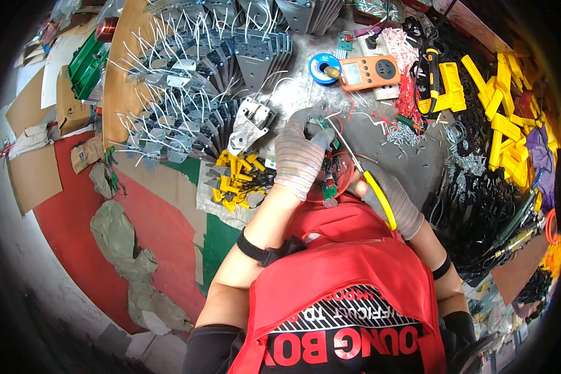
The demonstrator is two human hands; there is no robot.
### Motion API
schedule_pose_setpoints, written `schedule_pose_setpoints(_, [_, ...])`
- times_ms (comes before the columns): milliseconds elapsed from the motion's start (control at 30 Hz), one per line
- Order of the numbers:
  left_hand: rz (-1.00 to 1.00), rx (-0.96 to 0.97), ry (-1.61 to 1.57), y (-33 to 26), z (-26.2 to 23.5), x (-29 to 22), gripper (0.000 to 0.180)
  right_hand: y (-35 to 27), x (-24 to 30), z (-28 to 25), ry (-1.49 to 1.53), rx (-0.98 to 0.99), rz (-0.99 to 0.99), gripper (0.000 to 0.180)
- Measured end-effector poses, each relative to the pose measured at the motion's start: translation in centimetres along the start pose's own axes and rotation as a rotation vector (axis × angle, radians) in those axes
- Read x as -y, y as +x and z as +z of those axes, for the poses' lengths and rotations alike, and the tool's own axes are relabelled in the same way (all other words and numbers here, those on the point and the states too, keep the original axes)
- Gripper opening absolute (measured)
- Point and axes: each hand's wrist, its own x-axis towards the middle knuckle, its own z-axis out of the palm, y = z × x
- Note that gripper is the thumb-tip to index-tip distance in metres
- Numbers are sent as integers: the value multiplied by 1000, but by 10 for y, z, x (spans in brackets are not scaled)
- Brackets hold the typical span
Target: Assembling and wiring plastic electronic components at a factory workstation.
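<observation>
My left hand (302,153), in a grey striped glove, is closed with its fingertips pinching a small green circuit board (321,123). My right hand (396,199), gloved but with a bare fingertip showing, grips a yellow-handled tool (379,198). That tool's long slim metal shaft reaches up and left, its tip by the board in my left fingers; its exact kind cannot be made out. Below the hands, a red wire (346,177) loops around more small green boards (329,189), close to my red apron (346,280). The palm sides of both hands are hidden.
An orange meter (371,73) and a blue solder spool (323,67) lie beyond my hands. Rows of metal brackets with white wires (193,93) fill the far left. Yellow plastic parts (508,124), loose screws (402,134) and black cables (464,206) lie to the right.
</observation>
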Motion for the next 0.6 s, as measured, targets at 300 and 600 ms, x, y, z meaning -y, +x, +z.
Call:
schedule_pose_setpoints(300, [39,30,95,-1,2,-3,38,1,3,-2,-86,6,57,28])
schedule_pose_setpoints(600, [-141,89,-103,6,5,3,39,4,10,13,-176,-66,115,35])
